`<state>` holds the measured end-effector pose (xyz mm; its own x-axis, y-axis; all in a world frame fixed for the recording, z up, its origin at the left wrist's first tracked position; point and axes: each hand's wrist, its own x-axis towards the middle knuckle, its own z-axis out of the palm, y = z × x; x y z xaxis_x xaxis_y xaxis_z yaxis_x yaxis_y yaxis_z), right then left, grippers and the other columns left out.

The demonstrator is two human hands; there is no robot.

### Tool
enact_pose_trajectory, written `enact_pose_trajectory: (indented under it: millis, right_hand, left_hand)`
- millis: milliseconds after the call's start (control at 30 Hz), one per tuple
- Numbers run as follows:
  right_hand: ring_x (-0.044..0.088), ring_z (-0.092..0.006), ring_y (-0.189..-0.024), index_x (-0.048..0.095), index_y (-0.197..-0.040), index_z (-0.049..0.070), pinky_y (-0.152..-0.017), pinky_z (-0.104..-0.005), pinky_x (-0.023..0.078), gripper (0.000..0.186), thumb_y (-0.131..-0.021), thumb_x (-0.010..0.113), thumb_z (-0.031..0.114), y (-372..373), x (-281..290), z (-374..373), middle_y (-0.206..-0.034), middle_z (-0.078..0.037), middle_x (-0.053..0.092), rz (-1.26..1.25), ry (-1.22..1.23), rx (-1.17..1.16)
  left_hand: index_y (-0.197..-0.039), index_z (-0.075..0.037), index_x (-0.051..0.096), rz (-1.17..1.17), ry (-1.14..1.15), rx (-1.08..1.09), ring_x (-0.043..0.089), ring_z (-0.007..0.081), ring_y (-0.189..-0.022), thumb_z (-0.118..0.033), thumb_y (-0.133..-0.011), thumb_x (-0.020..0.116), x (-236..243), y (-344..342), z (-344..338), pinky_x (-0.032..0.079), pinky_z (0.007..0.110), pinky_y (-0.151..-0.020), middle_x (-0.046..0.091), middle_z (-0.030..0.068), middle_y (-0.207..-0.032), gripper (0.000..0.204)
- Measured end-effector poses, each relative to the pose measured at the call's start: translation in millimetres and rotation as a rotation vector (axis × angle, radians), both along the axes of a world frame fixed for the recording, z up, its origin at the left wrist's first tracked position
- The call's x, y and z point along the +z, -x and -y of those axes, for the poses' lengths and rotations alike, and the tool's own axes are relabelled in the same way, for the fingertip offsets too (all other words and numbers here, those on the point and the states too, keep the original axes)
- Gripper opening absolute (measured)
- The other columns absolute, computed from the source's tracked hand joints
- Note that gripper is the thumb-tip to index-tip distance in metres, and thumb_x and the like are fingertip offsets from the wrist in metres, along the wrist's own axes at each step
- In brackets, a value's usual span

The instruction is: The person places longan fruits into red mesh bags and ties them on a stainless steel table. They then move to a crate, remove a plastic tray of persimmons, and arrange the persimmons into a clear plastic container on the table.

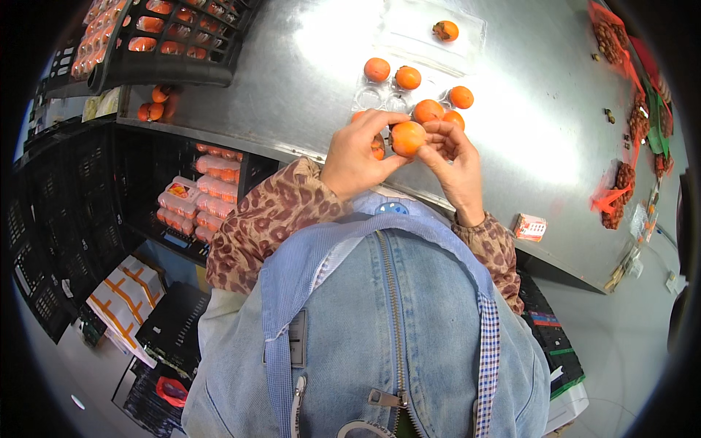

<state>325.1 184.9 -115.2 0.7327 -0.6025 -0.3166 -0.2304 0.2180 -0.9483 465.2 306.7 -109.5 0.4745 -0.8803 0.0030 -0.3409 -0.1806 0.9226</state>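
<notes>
Over the near edge of the metal table, an orange persimmon is held between both hands. My left hand curls around its left side, thumb below and index finger above. Against its right side press the bent fingers and thumb of my right hand. Just beyond sits a clear plastic tray with round hollows, some of them bare. Several persimmons rest in it, among them one at the left corner and one at the right. My left hand partly hides others at the near side.
A clear lid with one persimmon on it lies farther back. At left stands a black crate of packed fruit; loose persimmons sit below it. Packed trays fill a lower crate. Red net bags and a small box lie right.
</notes>
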Motion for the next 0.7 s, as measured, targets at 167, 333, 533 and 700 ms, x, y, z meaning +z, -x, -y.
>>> enact_pose_trajectory:
  millis: [167, 333, 533, 700]
  right_hand:
    - [0.059, -0.0091, -0.084, 0.062, -0.109, -0.002, -0.074, -0.0218, 0.047, 0.042, -0.079, 0.078, 0.024, -2.2, -2.0, -2.3, -0.096, -0.005, 0.065, -0.060, -0.001, 0.066]
    - [0.059, -0.0089, -0.081, 0.061, -0.111, -0.002, -0.071, -0.0236, 0.048, 0.044, -0.080, 0.078, 0.024, -2.1, -6.3, -2.6, -0.096, -0.005, 0.066, 0.016, 0.027, 0.059]
    - [0.059, -0.0117, -0.079, 0.061, -0.110, -0.002, -0.069, -0.0269, 0.049, 0.046, -0.078, 0.079, 0.024, -10.4, -2.5, 36.9, -0.099, -0.006, 0.066, -0.131, 0.507, -0.059]
    - [0.061, -0.0176, -0.079, 0.063, -0.105, 0.003, -0.073, -0.0297, 0.049, 0.041, -0.074, 0.079, 0.024, -30.5, -3.5, 72.1, -0.092, -0.009, 0.067, -0.305, 0.901, 0.097]
  left_hand:
    - [-0.113, -0.008, 0.060, 0.111, 0.017, -0.009, 0.065, 0.0236, -0.093, -0.006, -0.069, 0.079, -0.2, 2.8, -0.5, 0.055, 0.031, -0.075, 0.062, 0.0089, -0.106, 0.047]
    - [-0.115, -0.008, 0.059, 0.131, 0.024, -0.035, 0.065, 0.0197, -0.085, -0.006, -0.069, 0.079, -0.2, 1.7, -0.8, 0.054, 0.029, -0.073, 0.059, 0.0094, -0.110, 0.049]
    - [-0.119, -0.012, 0.057, -0.187, -0.111, 0.050, 0.060, 0.0180, -0.078, -0.008, -0.072, 0.076, -2.5, -2.4, -5.2, 0.050, 0.029, -0.072, 0.057, 0.0069, -0.107, 0.051]
    - [-0.117, -0.009, 0.060, -0.136, -0.101, 0.031, 0.055, 0.0115, -0.071, -0.004, -0.072, 0.076, -5.3, -4.7, -5.1, 0.049, 0.025, -0.072, 0.057, 0.0063, -0.104, 0.048]
